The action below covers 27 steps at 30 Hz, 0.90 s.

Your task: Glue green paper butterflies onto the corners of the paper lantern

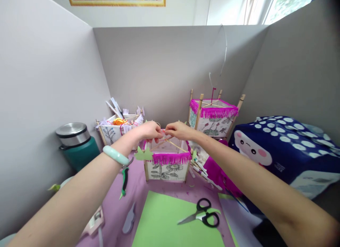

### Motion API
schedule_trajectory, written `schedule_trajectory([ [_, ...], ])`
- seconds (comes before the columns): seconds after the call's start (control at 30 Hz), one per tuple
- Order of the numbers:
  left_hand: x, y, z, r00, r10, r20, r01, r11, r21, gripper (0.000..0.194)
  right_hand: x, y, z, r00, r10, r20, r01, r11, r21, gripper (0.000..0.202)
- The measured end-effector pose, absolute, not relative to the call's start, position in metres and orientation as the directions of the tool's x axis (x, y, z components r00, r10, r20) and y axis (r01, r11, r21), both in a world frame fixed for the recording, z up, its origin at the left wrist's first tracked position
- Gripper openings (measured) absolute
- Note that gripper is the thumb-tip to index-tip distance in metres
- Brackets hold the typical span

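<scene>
Three grey partitions (164, 69) around purple tabletop (138, 194)

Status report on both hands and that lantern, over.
Left hand and right hand pinching together over the lantern, at its crossed sticks. Lantern upright on the purple table. Scissors lie apart on green paper, nothing blocking.

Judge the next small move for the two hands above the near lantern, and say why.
Probably draw tight whatever the left hand and right hand pinch together over the lantern: their fingertips meet above its crossed top sticks, and the scissors lie untouched.
</scene>
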State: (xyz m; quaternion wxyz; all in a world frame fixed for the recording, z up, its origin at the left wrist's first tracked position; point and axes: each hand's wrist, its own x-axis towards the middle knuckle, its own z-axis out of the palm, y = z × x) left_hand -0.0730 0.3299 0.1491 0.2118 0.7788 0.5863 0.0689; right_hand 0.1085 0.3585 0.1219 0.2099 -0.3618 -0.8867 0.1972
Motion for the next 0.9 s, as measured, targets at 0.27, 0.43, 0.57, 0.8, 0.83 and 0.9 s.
schedule_trajectory([
  [0.27, -0.064, 0.326, 0.151, 0.294, 0.944, -0.15, 0.879, -0.205, 0.431, 0.034, 0.108, 0.357, 0.128, -0.635, 0.753, 0.175, 0.546, 0.597, -0.588, 0.016],
  [0.43, -0.055, 0.324, 0.163, 0.333, 0.94, -0.068, 0.767, -0.228, 0.6, 0.014, 0.103, 0.349, 0.143, -0.617, 0.752, 0.23, 0.506, 0.604, -0.617, 0.014],
  [0.57, -0.051, 0.323, 0.17, 0.279, 0.955, -0.099, 0.83, -0.188, 0.525, 0.006, 0.117, 0.338, 0.148, -0.505, 0.784, 0.361, 0.492, 0.605, -0.626, 0.013],
  [0.8, -0.048, 0.326, 0.17, 0.286, 0.958, -0.023, 0.789, -0.222, 0.573, 0.005, 0.168, 0.288, 0.123, -0.149, 0.866, 0.477, 0.374, 0.496, -0.783, 0.018],
  [0.83, -0.047, 0.325, 0.171, 0.278, 0.96, -0.013, 0.778, -0.217, 0.59, 0.006, 0.173, 0.279, 0.114, -0.112, 0.873, 0.474, 0.369, 0.479, -0.796, 0.019],
  [0.9, -0.045, 0.324, 0.172, 0.265, 0.964, -0.021, 0.744, -0.19, 0.641, 0.009, 0.182, 0.262, 0.093, -0.031, 0.884, 0.467, 0.356, 0.446, -0.821, 0.021],
])
